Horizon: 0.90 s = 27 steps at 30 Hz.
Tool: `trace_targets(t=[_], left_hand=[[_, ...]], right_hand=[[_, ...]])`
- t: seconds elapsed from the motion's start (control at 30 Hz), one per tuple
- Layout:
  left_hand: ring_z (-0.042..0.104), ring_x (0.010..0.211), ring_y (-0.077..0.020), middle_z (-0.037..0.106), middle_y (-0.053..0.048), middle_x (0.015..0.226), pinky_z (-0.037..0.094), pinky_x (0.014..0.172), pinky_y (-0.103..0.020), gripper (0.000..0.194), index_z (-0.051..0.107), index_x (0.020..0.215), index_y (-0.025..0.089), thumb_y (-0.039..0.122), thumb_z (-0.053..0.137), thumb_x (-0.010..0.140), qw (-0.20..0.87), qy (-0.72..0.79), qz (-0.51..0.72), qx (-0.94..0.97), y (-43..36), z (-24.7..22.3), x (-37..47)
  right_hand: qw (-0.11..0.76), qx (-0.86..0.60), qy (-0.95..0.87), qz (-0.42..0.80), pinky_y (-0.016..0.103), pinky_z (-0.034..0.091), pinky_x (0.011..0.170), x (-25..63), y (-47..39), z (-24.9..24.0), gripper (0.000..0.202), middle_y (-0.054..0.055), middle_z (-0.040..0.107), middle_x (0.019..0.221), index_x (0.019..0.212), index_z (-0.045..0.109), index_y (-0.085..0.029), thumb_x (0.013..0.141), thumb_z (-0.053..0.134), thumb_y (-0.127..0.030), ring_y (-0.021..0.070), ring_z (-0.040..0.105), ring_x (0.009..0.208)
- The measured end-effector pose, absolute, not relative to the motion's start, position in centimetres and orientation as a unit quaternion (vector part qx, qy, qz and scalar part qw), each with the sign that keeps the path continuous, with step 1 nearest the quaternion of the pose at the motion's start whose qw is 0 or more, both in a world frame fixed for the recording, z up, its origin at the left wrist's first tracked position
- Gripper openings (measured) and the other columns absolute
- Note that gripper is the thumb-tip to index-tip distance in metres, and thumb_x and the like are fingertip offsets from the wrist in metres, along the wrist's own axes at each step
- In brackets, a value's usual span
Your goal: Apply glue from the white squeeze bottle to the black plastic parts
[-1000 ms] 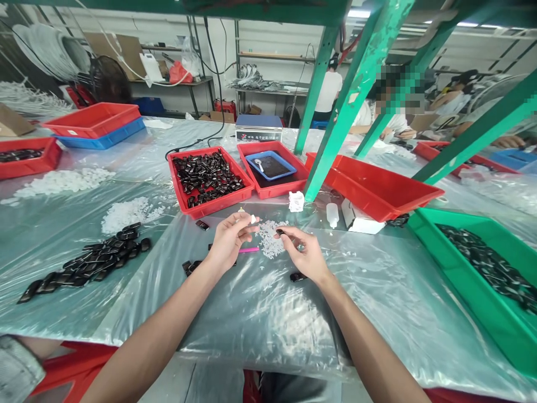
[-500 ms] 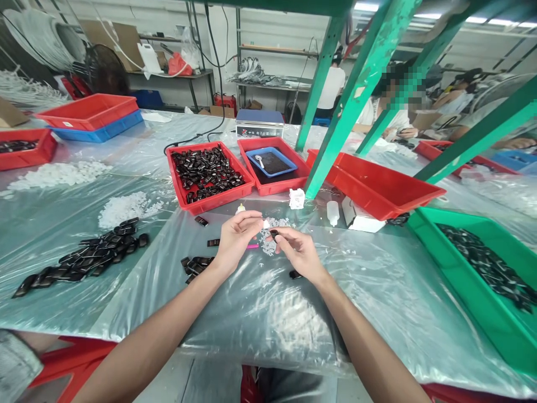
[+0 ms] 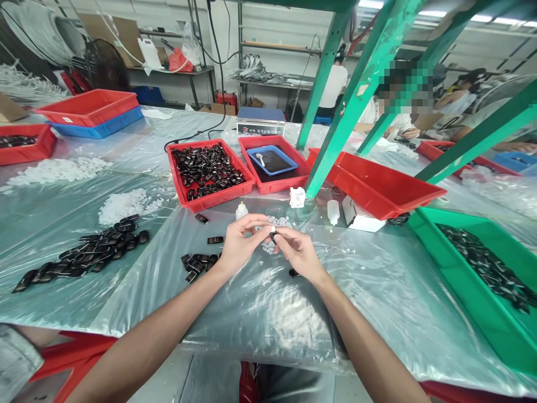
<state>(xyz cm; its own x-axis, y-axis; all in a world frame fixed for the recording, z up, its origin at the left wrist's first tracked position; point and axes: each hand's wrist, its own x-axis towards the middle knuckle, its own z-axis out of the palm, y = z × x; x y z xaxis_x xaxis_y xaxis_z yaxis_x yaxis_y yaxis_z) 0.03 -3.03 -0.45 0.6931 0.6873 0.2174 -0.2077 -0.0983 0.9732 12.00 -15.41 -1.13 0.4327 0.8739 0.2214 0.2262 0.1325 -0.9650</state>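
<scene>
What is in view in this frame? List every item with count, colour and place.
small white piece: one, white, pinched at the left fingertips
small black part: one, black, in the right fingertips
white pellets: small heap, white, on the plastic sheet behind the hands
black parts: small cluster, black, left of the left wrist
red tray: one, red, full of black parts, behind the hands
blue dish: one, blue, inside a second red tray
green bin: one, green, far right
small bottle: one, whitish, behind the left hand
left hand: fingers meeting the right
right hand: fingers meeting the left
</scene>
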Motion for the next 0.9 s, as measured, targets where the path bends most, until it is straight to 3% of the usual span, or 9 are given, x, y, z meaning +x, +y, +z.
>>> trace_targets(t=[0.1, 0.2, 0.4, 0.5, 0.73, 0.9], left_hand=[[0.070, 0.073, -0.0169, 0.078, -0.006, 0.098, 0.052, 0.068, -0.030, 0.023, 0.075, 0.097, 0.020, 0.039, 0.076, 0.084, 0.601, 0.170, 0.355, 0.696, -3.07, -0.74, -0.03], [0.069, 0.090, -0.0199, 0.077, -0.006, 0.102, 0.052, 0.074, -0.032, 0.014, 0.075, 0.097, 0.022, 0.033, 0.072, 0.088, 0.499, 0.134, 0.387, 0.764, -3.10, -0.88, -0.19], [0.064, 0.111, -0.0234, 0.072, -0.008, 0.112, 0.050, 0.101, -0.044, 0.011, 0.070, 0.102, 0.024, 0.022, 0.064, 0.093, 0.362, 0.081, 0.388, 0.843, -2.98, -0.94, -0.41], [0.061, 0.118, -0.0252, 0.070, -0.008, 0.117, 0.048, 0.107, -0.048, 0.013, 0.069, 0.103, 0.024, 0.020, 0.061, 0.093, 0.307, 0.084, 0.385, 0.866, -2.74, -1.15, -0.44], [0.058, 0.122, -0.0256, 0.068, -0.008, 0.121, 0.047, 0.107, -0.047, 0.009, 0.065, 0.101, 0.023, 0.019, 0.059, 0.095, 0.278, 0.058, 0.372, 0.884, -2.42, -1.18, -0.60], [0.054, 0.128, -0.0264, 0.065, -0.009, 0.128, 0.044, 0.110, -0.049, 0.017, 0.065, 0.109, 0.023, 0.018, 0.061, 0.094, 0.272, 0.034, 0.345, 0.897, -2.16, -0.78, -0.81]], right_hand=[[0.598, -0.608, -0.448, 0.267, 0.026, 0.049, 0.049, 12.03, -15.29, -1.34, 0.042, 0.005, 0.073, 0.083, 0.112, 0.077, -0.024, 0.091, 0.064, -0.058, 0.0160, 0.061, 0.060], [0.601, -0.613, -0.443, 0.260, 0.027, 0.049, 0.050, 12.10, -15.23, -1.56, 0.042, 0.003, 0.069, 0.073, 0.111, 0.077, -0.023, 0.092, 0.064, -0.057, 0.0161, 0.061, 0.058], [0.559, -0.658, -0.481, 0.154, 0.030, 0.052, 0.056, 12.19, -15.58, -1.32, 0.034, 0.007, 0.076, 0.095, 0.113, 0.077, -0.023, 0.097, 0.058, -0.046, 0.0175, 0.063, 0.065], [0.518, -0.683, -0.504, 0.107, 0.029, 0.050, 0.055, 12.17, -15.72, -1.24, 0.033, 0.007, 0.078, 0.097, 0.117, 0.077, -0.024, 0.100, 0.055, -0.042, 0.0173, 0.062, 0.064], [0.500, -0.693, -0.510, 0.095, 0.030, 0.049, 0.057, 12.13, -15.82, -1.73, 0.033, 0.006, 0.079, 0.094, 0.115, 0.078, -0.024, 0.100, 0.055, -0.041, 0.0171, 0.060, 0.062], [0.544, -0.674, -0.476, 0.150, 0.031, 0.051, 0.057, 12.20, -15.55, -1.73, 0.033, 0.007, 0.078, 0.090, 0.107, 0.079, -0.023, 0.097, 0.059, -0.047, 0.0173, 0.060, 0.060]])
